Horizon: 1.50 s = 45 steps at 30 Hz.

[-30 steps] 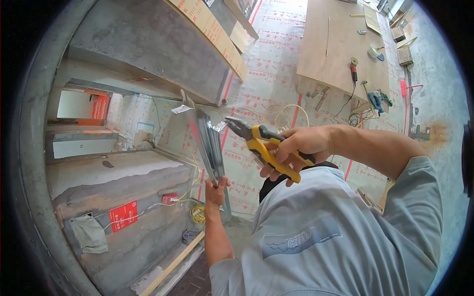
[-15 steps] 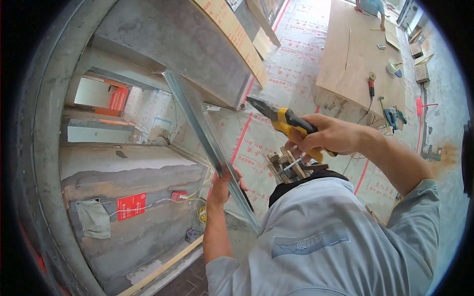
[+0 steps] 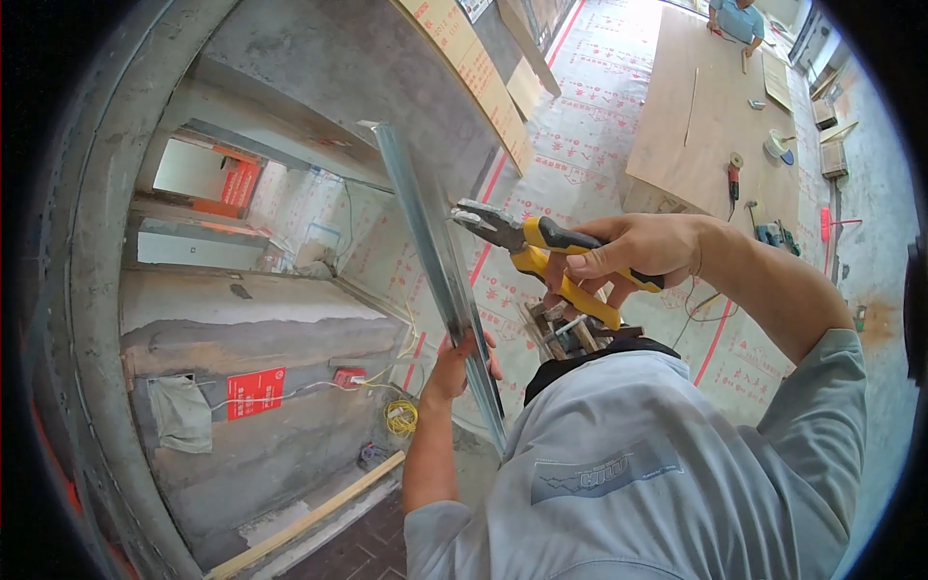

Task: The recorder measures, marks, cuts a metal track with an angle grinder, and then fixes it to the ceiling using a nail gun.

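Observation:
My left hand (image 3: 462, 365) is closed around a long, shiny metal channel (image 3: 425, 227), which slants from the upper left down toward my body. In my right hand (image 3: 633, 253) is a pair of pliers (image 3: 541, 253) with yellow and black handles. The handles are spread and the jaws look parted. The jaw tips are close to the right edge of the channel, around its upper half; I cannot tell whether they touch it. Part of my left fingers is hidden behind the channel.
On the right a wooden work table (image 3: 667, 126) bears an angle grinder (image 3: 735, 179) and a bucket (image 3: 776, 145); a person (image 3: 737, 19) is at its far end. Printed sheeting (image 3: 580, 126) covers the floor. A low concrete wall (image 3: 290, 387) stands at left, near a coiled yellow cable (image 3: 400, 417).
The channel has swung right and stands steeper. The pliers have opened wider, turned, and moved left and slightly down, close to the channel. The person at the table shows more.

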Motion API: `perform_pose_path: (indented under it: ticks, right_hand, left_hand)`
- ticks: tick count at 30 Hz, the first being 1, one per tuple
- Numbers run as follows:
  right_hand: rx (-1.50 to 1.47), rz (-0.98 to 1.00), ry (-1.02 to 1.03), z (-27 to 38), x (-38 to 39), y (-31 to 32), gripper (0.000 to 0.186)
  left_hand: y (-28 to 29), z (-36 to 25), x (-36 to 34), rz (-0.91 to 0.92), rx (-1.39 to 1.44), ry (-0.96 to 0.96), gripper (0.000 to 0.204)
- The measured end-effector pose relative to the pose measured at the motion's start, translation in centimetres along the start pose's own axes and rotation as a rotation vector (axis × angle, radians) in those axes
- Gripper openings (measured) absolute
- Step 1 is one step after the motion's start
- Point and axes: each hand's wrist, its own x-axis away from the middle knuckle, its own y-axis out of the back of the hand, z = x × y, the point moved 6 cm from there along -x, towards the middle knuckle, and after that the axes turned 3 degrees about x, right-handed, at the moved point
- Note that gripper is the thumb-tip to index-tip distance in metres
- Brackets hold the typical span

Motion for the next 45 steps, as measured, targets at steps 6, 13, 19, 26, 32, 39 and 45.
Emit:
perform_pose_path:
  ticks: [6,13,19,26,32,39,45]
  right_hand:
    - [-0.010,-0.015,0.022,-0.4,0.1,0.3,0.047]
    - [-0.007,-0.086,0.006,-0.3,0.7,0.5,0.040]
    - [0.013,-0.153,0.157,-2.2,-1.3,-0.9,0.029]
    - [-0.004,-0.176,0.208,-3.6,-2.2,-0.4,0.029]
    - [0.096,-0.030,0.125,-6.3,0.0,0.7,0.029]
    - [0.558,-0.551,0.124,-0.7,3.8,1.9,0.036]
    - [1.613,-1.220,0.668,7.7,5.3,1.4,0.040]
  left_hand:
    - [-1.3,-0.7,0.0,0.007,-0.011,0.011,0.064]
    - [-1.1,-0.5,-0.4,-0.006,-0.043,-0.024,0.062]
    - [-2.7,-1.4,-1.0,0.001,-0.078,-0.081,0.065]
    - [-3.8,-0.4,-1.2,0.057,-0.019,-0.010,0.066]
    - [-0.8,0.1,-0.7,-0.240,0.070,-0.038,0.054]
    - [-1.6,-0.1,-0.7,-0.281,-0.038,-0.180,0.047]
    - [-3.9,-1.7,-2.0,-0.512,-0.380,-0.273,0.056]
